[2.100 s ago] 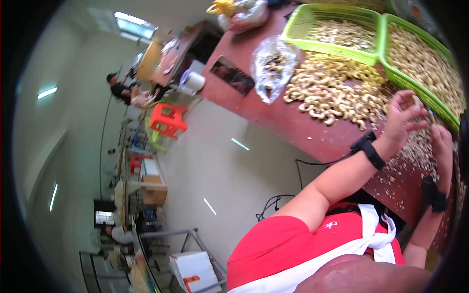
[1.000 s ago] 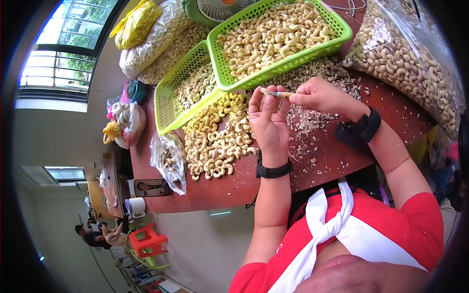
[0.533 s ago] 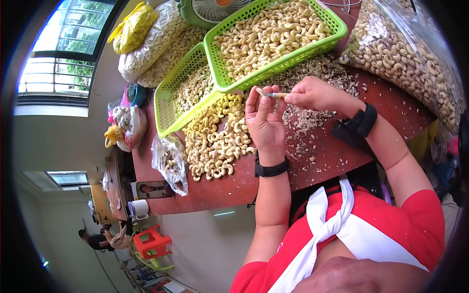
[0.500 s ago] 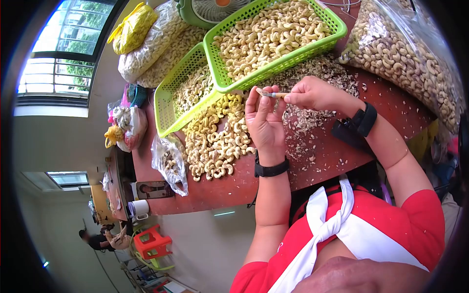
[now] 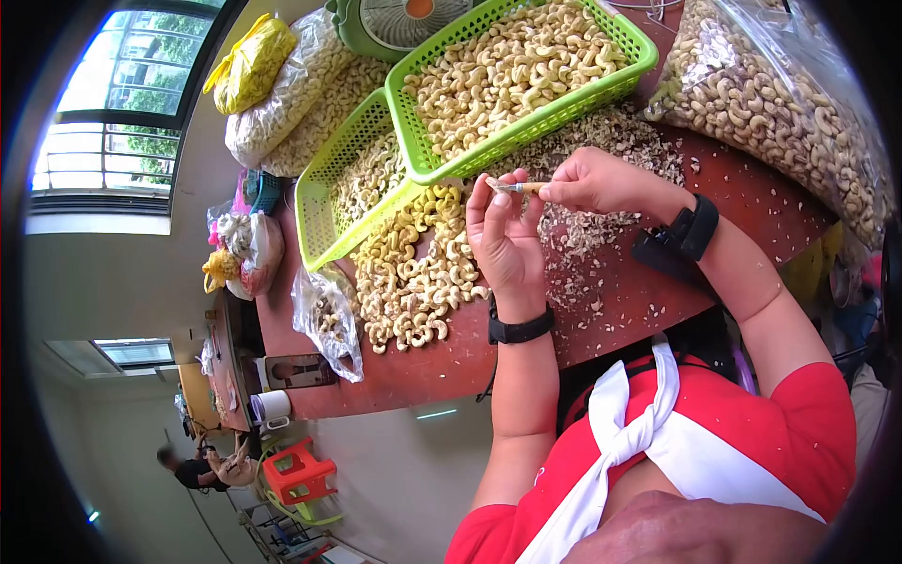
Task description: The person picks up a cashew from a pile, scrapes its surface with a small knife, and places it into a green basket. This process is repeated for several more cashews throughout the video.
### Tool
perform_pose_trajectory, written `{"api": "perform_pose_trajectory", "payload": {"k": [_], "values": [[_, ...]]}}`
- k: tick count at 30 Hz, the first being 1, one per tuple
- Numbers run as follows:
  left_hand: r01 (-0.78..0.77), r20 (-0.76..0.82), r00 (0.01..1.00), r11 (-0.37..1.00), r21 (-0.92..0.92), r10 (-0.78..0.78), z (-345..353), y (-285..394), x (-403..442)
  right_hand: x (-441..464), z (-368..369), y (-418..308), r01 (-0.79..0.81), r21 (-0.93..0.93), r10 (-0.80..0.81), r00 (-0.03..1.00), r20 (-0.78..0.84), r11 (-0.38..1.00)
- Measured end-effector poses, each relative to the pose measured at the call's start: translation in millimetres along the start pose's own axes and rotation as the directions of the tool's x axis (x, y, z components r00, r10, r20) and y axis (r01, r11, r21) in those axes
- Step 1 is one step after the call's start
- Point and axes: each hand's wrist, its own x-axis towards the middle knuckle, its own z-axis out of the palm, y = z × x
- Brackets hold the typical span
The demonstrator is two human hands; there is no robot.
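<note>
My left hand point(image 5: 508, 240) pinches a cashew nut point(image 5: 492, 184) between thumb and fingertips. Closed around the wooden handle of a small knife point(image 5: 523, 187) is my right hand point(image 5: 584, 180), with the short blade against the nut. Left of my left hand, a loose heap of cashews point(image 5: 409, 282) lies on the red table point(image 5: 423, 374). Shell and skin scraps point(image 5: 587, 249) are scattered beneath and beside my right hand. Beyond the hands stand two green plastic baskets; the larger basket point(image 5: 536, 129) is full of pale cashews, and the smaller basket point(image 5: 319, 202) holds some too.
A big clear bag of cashews point(image 5: 766, 113) leans at the right. More bags of nuts point(image 5: 291, 94) stand by a green fan point(image 5: 399, 23). A small plastic bag point(image 5: 326, 320), a phone point(image 5: 299, 370) and a white mug point(image 5: 271, 406) lie leftward. A person point(image 5: 202, 467) is far behind near a red stool point(image 5: 299, 472).
The view has shifted slightly. Both hands stay together with the knife on the nut; the left fingers have changed their position a little.
</note>
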Motion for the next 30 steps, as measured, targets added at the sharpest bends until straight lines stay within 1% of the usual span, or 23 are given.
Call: {"api": "perform_pose_trajectory", "payload": {"k": [2, 9, 10, 12, 14, 17, 22, 24, 27, 30], "values": [[-0.002, -0.001, 1.000, 1.000, 0.010, 0.002, 1.0, 0.5, -0.4, 0.4, 0.2, 0.3, 0.008, -0.034, -0.009, 1.000, -0.014, 0.999], [-0.006, -0.017, 1.000, 0.999, 0.031, 0.006, 1.7, -0.5, -0.4, 0.8, -0.5, 1.8, 0.020, -0.043, -0.020, 1.000, -0.008, 0.999], [-0.006, -0.016, 1.000, 0.999, 0.032, 0.007, 1.5, -0.5, -0.1, 2.2, -1.0, 4.3, 0.022, -0.021, -0.022, 1.000, 0.000, 1.000], [-0.001, -0.013, 1.000, 1.000, -0.004, 0.001, 0.5, -1.1, 0.9, 3.7, -1.0, 7.3, 0.024, 0.001, -0.024, 1.000, 0.009, 1.000], [0.004, -0.008, 1.000, 1.000, -0.005, -0.004, -1.2, -1.2, 1.2, 4.6, -0.3, 8.7, 0.038, -0.032, -0.038, 0.999, 0.014, 0.999], [0.012, 0.007, 1.000, 1.000, -0.007, -0.012, -4.8, -0.9, 2.8, 4.9, 0.1, 8.9, 0.051, -0.013, -0.050, 0.998, 0.028, 0.999], [0.021, 0.019, 1.000, 1.000, -0.006, -0.021, -6.0, 0.7, 3.5, 5.5, 0.8, 9.6, 0.028, -0.001, -0.028, 0.999, 0.027, 1.000], [0.019, 0.047, 0.999, 1.000, -0.001, -0.018, -7.1, 1.2, 3.9, 5.0, 0.6, 9.4, 0.019, 0.007, -0.019, 0.999, 0.034, 1.000], [0.017, 0.040, 0.999, 1.000, 0.013, -0.017, -4.4, 0.7, 2.6, 3.5, -0.1, 6.1, 0.019, 0.028, -0.019, 0.999, 0.030, 0.999], [-0.001, 0.029, 1.000, 1.000, 0.020, 0.001, -2.8, -1.0, 1.7, 3.1, -0.7, 4.8, 0.015, 0.002, -0.015, 1.000, 0.020, 1.000]]}}
